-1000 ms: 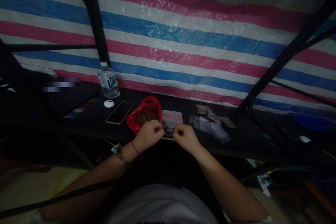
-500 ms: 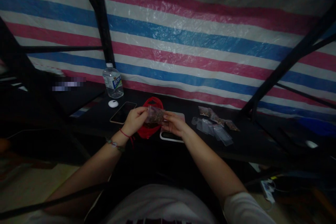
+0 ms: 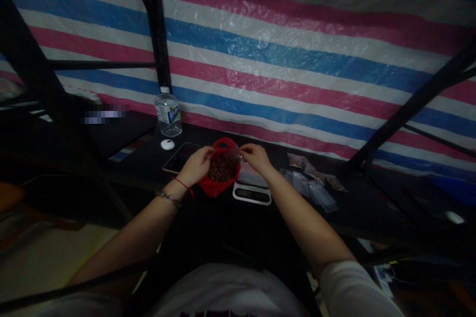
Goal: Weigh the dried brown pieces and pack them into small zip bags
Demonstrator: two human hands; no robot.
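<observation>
A red plastic bag (image 3: pixel 212 189) stands open on the dark table, full of small brown dried pieces (image 3: pixel 222 168). My right hand (image 3: pixel 257 159) pinches a small clear zip bag (image 3: pixel 233 154) over the red bag's right side. At the left rim is my left hand (image 3: pixel 198 164), its fingertips pressed together; what they hold, if anything, is too dim to tell. Under my right hand lies a white kitchen scale (image 3: pixel 252 197) with a dark display. Flat clear zip bags (image 3: pixel 323 195) and several filled small bags (image 3: pixel 315 172) lie farther right.
A phone (image 3: pixel 181 157), a white rounded object (image 3: pixel 167 144) and a clear plastic bottle (image 3: pixel 168 114) stand or lie to the left. Black metal posts (image 3: pixel 158 34) frame the table, and a striped plastic sheet (image 3: pixel 260 59) hangs behind it.
The small bag, earlier stretched between both hands, now hangs at my right hand over the red bag. My hands have moved apart, uncovering the brown pieces and more of the scale.
</observation>
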